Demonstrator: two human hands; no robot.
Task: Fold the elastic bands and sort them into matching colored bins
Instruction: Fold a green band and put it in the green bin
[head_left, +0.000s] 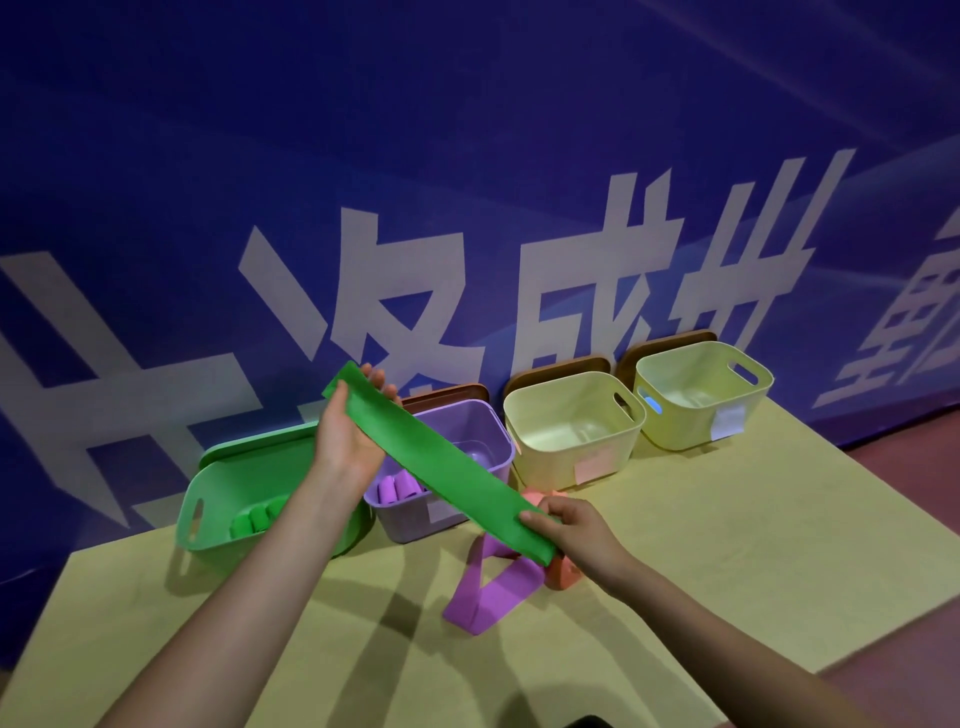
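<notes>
The green elastic band (441, 460) is stretched flat in the air at the centre of the frame, its long axis running from upper left, where our left hand (348, 431) pinches its far end, down to lower right, where our right hand (569, 525) grips its near end above the surface (727, 519). We judge the fold turns on that diagonal: the ends must meet. The green bin (208, 499) at left centre lies nearer the left hand.
</notes>
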